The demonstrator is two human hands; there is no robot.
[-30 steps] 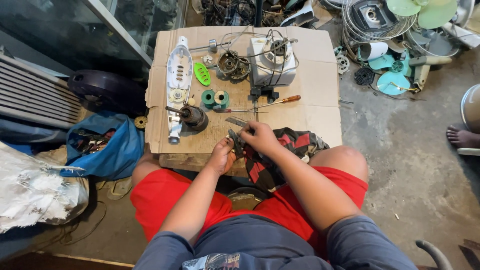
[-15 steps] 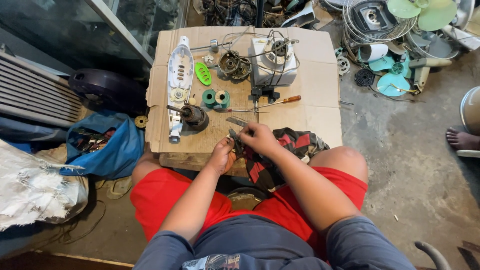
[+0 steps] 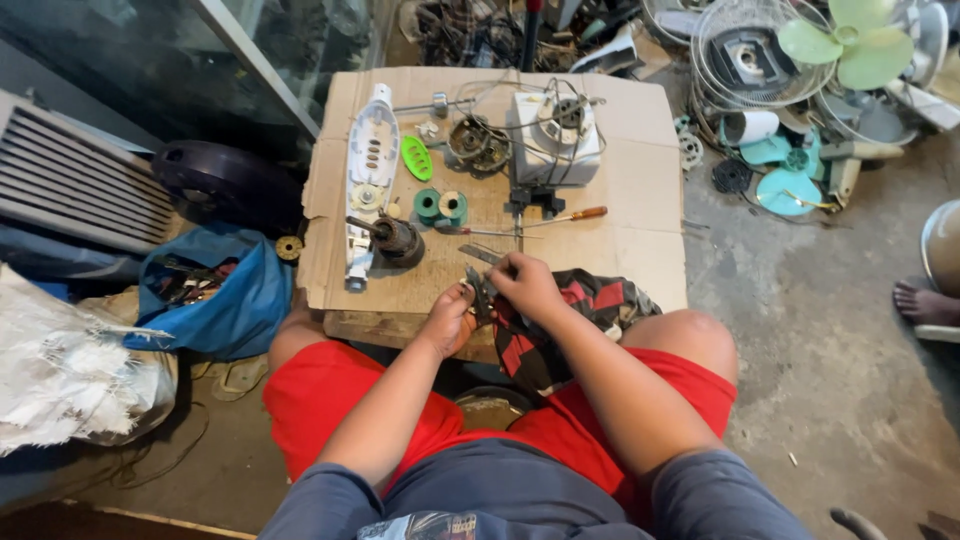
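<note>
My left hand (image 3: pixel 449 317) and my right hand (image 3: pixel 525 283) meet at the near edge of a cardboard-covered table (image 3: pixel 640 190). Together they grip a small dark metal part (image 3: pixel 481 292) between the fingers; its shape is mostly hidden. A red and black checked cloth (image 3: pixel 590 300) lies under my right wrist and hangs over the table edge. Just beyond my hands lie a flat metal tool (image 3: pixel 484 254), a screwdriver with an orange handle (image 3: pixel 565 216), a dark motor rotor (image 3: pixel 398 240) and two green tape rolls (image 3: pixel 440 206).
A white fan housing strip (image 3: pixel 366 180), a green oval piece (image 3: pixel 416 157), a copper coil stator (image 3: pixel 478 142) and a white motor box with wires (image 3: pixel 555 135) sit farther back. Fan guards and blades (image 3: pixel 800 60) lie right. A blue bag (image 3: pixel 215 295) is left. Another person's foot (image 3: pixel 925 300) shows at right.
</note>
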